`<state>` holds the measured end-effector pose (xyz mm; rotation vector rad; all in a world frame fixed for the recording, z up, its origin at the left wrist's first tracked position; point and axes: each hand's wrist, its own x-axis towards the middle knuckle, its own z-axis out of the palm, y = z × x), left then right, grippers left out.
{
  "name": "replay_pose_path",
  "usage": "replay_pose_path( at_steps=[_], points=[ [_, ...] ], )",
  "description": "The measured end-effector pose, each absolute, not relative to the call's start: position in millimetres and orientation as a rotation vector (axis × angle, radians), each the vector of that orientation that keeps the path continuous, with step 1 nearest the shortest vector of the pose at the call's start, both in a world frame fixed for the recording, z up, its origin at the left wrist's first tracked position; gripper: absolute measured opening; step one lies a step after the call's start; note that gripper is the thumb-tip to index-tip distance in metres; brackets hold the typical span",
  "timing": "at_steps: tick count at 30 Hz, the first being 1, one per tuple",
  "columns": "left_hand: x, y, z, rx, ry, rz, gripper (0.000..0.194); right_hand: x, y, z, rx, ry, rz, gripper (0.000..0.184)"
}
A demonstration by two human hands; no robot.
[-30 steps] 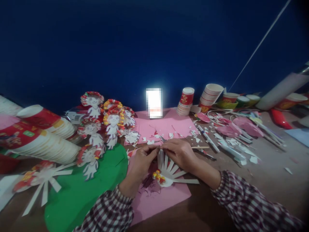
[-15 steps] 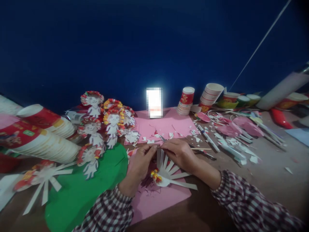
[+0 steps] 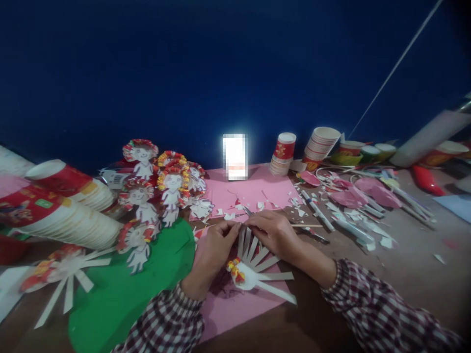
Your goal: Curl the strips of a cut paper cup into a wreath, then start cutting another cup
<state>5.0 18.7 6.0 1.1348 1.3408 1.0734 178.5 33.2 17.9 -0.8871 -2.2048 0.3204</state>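
Observation:
Both hands meet over the middle of the table, fingertips nearly touching. My left hand (image 3: 218, 249) is closed in a pinch at the far end of one strip of a cut paper cup (image 3: 250, 280). My right hand (image 3: 276, 234) pinches at the same spot; the strip's tip is hidden by the fingers. The cup's white strips fan out to the right, and several on its left are curled into red and yellow rolls. From behind my right hand sticks out a thin wooden stick (image 3: 308, 226); its other end is hidden. A pointed metal tip (image 3: 247, 211) shows just beyond my fingers.
Pink paper (image 3: 235, 321) lies under the work, a green sheet (image 3: 121, 299) to its left. Paper-cup stacks (image 3: 81, 223) and paper dolls (image 3: 172, 192) stand left. Another cut cup (image 3: 69, 264) lies front left. Markers (image 3: 318, 211) and scraps are right; cups (image 3: 284, 153) stand behind.
The cut cup has turned under my hands: its base and right-hand strips have swung down and to the left. My hands stay nearly in place. The stick reaches slightly further right.

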Motion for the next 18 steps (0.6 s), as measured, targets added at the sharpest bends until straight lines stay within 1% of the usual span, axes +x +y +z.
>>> replay_pose_path(
  at_steps=[5, 18],
  points=[
    [5.0, 18.7, 6.1, 1.290, 1.359, 1.103, 0.019, 177.8, 34.3, 13.7, -0.967, -2.163, 0.382, 0.013],
    [8.1, 16.4, 1.3, 1.344, 1.351, 1.084, 0.019, 177.0, 32.7, 14.0, -1.026, -2.222, 0.324, 0.012]
  ],
)
